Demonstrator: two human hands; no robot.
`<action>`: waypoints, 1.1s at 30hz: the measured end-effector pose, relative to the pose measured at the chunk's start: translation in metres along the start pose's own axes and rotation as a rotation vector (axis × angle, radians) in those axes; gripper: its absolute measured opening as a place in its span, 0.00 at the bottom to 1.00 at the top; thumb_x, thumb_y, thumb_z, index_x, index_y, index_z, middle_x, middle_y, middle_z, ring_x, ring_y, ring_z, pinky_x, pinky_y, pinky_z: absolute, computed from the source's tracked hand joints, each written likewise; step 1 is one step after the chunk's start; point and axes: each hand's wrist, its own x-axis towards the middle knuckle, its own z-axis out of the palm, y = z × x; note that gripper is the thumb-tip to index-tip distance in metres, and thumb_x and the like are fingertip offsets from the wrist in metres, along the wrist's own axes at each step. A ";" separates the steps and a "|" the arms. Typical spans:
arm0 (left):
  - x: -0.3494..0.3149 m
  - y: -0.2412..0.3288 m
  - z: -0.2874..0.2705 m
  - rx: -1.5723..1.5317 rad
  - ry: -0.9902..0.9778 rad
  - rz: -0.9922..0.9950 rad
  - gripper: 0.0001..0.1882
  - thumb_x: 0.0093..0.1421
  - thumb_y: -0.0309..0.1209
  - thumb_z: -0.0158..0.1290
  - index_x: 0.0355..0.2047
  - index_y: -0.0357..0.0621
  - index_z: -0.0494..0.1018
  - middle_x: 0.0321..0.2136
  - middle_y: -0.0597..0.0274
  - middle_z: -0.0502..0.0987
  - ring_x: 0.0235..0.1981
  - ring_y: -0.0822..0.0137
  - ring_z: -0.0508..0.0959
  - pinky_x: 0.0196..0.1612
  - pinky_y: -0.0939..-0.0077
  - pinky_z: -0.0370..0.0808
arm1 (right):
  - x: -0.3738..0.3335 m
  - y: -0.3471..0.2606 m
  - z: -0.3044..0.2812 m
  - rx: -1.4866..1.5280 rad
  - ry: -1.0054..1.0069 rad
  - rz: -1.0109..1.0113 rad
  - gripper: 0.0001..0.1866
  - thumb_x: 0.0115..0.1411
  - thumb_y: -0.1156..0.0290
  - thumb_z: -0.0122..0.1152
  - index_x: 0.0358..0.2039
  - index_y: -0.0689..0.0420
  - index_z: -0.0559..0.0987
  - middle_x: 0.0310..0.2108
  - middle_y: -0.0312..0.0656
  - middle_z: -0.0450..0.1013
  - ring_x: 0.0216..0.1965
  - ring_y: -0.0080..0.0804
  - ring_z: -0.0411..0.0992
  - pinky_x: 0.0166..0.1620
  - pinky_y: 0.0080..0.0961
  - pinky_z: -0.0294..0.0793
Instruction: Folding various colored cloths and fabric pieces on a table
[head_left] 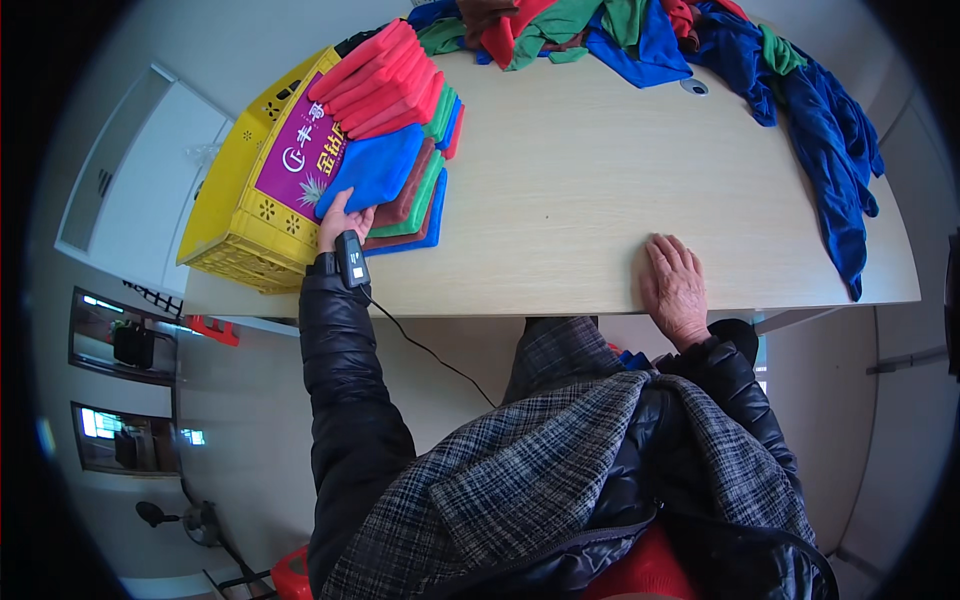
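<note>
At the left of the table, my left hand (345, 218) pinches the near edge of a folded blue cloth (378, 165), thumb on top. That cloth lies uppermost on a stack with brown, green and blue folded cloths (418, 200) under it. Just behind stands a taller pile of folded red cloths (385, 85), with green and blue ones beneath. My right hand (675, 285) rests palm down on the table's near edge, fingers stretched out, holding nothing. A small black device (351, 260) with a cable is strapped at my left wrist.
A yellow plastic crate (225, 215) with a purple label stands left of the stacks, close against them. Loose red, green and blue cloths (640, 45) lie heaped along the far side of the pale table (560, 200). Blue cloths (825, 165) trail down its right side.
</note>
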 end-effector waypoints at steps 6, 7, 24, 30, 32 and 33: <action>-0.016 0.009 -0.016 0.123 0.156 -0.085 0.28 0.62 0.48 0.61 0.51 0.39 0.68 0.42 0.52 0.77 0.37 0.59 0.80 0.34 0.72 0.81 | 0.006 -0.003 -0.003 0.015 0.010 -0.024 0.26 0.63 0.66 0.56 0.61 0.60 0.71 0.63 0.48 0.67 0.68 0.47 0.60 0.70 0.44 0.55; -0.022 0.000 -0.018 0.172 0.297 -0.037 0.30 0.62 0.50 0.61 0.53 0.40 0.68 0.44 0.53 0.76 0.38 0.58 0.80 0.35 0.71 0.81 | 0.004 -0.004 -0.002 0.016 0.009 -0.036 0.26 0.63 0.66 0.56 0.61 0.60 0.71 0.63 0.48 0.67 0.68 0.47 0.60 0.70 0.44 0.55; -0.027 -0.002 -0.010 0.671 0.481 0.248 0.34 0.64 0.55 0.55 0.58 0.39 0.69 0.48 0.57 0.76 0.41 0.61 0.77 0.42 0.63 0.76 | 0.000 -0.003 0.005 -0.029 0.018 -0.033 0.26 0.63 0.68 0.55 0.61 0.60 0.71 0.64 0.48 0.66 0.67 0.48 0.60 0.69 0.43 0.57; -0.031 -0.009 -0.013 0.615 0.341 0.408 0.30 0.63 0.52 0.58 0.53 0.40 0.72 0.45 0.58 0.76 0.42 0.62 0.76 0.46 0.65 0.73 | 0.001 -0.004 0.005 -0.028 0.006 -0.026 0.26 0.63 0.68 0.55 0.61 0.61 0.71 0.64 0.48 0.67 0.67 0.48 0.60 0.69 0.43 0.57; -0.035 -0.011 -0.008 0.586 0.377 0.381 0.28 0.62 0.50 0.59 0.50 0.38 0.73 0.42 0.58 0.77 0.42 0.64 0.76 0.44 0.66 0.74 | 0.001 -0.003 0.005 -0.030 0.004 -0.022 0.26 0.63 0.68 0.55 0.61 0.61 0.71 0.64 0.48 0.67 0.68 0.48 0.60 0.69 0.43 0.57; -0.037 -0.011 -0.007 0.586 0.373 0.380 0.28 0.62 0.50 0.59 0.50 0.38 0.73 0.42 0.58 0.77 0.42 0.64 0.76 0.44 0.66 0.74 | 0.000 -0.003 0.005 -0.029 0.005 -0.022 0.26 0.63 0.68 0.55 0.61 0.60 0.71 0.64 0.48 0.67 0.68 0.48 0.60 0.69 0.43 0.57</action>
